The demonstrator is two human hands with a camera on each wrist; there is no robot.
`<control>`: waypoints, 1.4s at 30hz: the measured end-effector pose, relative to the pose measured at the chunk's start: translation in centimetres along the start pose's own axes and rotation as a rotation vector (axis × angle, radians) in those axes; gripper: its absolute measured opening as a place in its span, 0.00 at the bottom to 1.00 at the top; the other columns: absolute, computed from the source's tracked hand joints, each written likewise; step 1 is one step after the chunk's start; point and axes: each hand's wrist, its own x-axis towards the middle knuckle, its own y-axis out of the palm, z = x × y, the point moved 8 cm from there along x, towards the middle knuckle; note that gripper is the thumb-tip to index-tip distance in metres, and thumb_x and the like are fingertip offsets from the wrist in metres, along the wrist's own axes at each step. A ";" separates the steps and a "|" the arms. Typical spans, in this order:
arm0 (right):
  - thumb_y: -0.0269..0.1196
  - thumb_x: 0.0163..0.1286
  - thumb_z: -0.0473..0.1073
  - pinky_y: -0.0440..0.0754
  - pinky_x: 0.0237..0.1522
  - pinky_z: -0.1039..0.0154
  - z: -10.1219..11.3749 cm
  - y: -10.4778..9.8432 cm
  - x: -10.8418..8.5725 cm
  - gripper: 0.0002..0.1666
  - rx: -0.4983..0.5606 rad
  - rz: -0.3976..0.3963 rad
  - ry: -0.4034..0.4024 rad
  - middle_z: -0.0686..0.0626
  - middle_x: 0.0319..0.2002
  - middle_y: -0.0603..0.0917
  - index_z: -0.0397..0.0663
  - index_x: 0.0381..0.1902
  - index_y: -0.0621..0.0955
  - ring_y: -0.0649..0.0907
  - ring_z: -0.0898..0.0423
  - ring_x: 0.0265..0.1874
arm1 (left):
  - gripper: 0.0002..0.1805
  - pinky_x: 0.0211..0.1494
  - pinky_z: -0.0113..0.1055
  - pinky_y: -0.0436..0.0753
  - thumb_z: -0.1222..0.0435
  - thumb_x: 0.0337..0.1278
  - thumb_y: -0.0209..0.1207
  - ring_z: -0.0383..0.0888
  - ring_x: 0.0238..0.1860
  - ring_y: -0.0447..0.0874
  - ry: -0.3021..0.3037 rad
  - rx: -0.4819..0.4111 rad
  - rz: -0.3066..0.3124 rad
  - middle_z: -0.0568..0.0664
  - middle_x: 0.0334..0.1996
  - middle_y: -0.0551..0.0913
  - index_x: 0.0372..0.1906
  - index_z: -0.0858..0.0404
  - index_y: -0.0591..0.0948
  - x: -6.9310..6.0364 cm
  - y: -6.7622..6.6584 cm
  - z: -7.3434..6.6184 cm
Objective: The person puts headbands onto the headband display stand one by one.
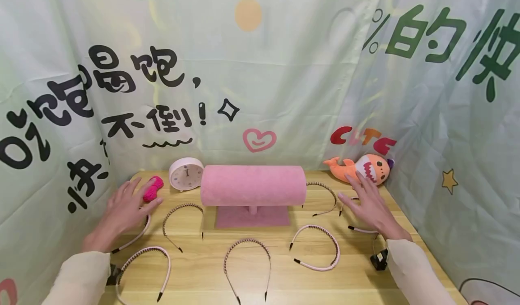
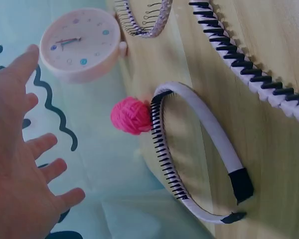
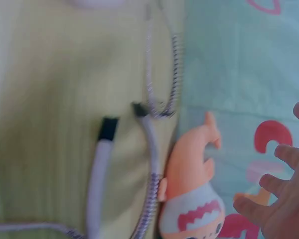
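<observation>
My left hand [image 1: 123, 211], fingers spread, is above the table's left side, over a pale pink headband [image 1: 136, 238] that it partly hides. Beside its fingertips lies a bright pink yarn ball [image 1: 152, 188]. In the left wrist view, black comb teeth line the inside of that headband [image 2: 209, 119], and the palm holds nothing. My right hand [image 1: 373, 205] hovers on the right with fingers apart and nothing in them. It covers part of another headband [image 1: 360, 229], in front of an orange shark plush [image 1: 375, 170]. That plush [image 3: 187, 174] shows near the headbands in the right wrist view.
A pink velvet roll stand [image 1: 253, 185] stands at the back middle, beside a round white clock [image 1: 186, 174]. More headbands lie around it: front left [image 1: 169, 269], centre [image 1: 248, 240], right [image 1: 338, 251]. Printed curtains [image 1: 284, 93] enclose the wooden table [image 1: 195, 273].
</observation>
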 end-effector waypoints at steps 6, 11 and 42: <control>0.57 0.85 0.63 0.47 0.72 0.09 2.4 -0.6 1.0 0.48 0.127 0.003 -0.055 0.39 0.90 0.42 0.63 0.91 0.50 0.46 0.25 0.86 | 0.46 0.68 0.90 0.55 0.37 0.78 0.56 0.84 0.77 0.52 0.015 -0.025 -0.027 0.74 0.84 0.54 0.88 0.54 0.59 -0.9 -0.5 0.7; 0.57 0.86 0.58 0.51 0.72 0.10 4.1 -0.5 1.6 0.47 0.244 0.031 -0.099 0.45 0.91 0.40 0.70 0.91 0.47 0.46 0.29 0.87 | 0.44 0.66 0.89 0.57 0.42 0.77 0.62 0.86 0.74 0.56 0.024 -0.048 -0.049 0.77 0.80 0.60 0.86 0.56 0.63 -2.0 -0.8 1.4; 0.60 0.86 0.47 0.65 0.74 0.18 11.2 3.6 4.1 0.46 0.654 0.262 -0.262 0.48 0.90 0.51 0.78 0.89 0.52 0.57 0.31 0.86 | 0.23 0.43 0.32 0.83 0.60 0.70 0.73 0.25 0.41 0.80 0.097 -0.263 0.052 0.60 0.60 0.88 0.64 0.63 0.85 -7.7 1.5 2.9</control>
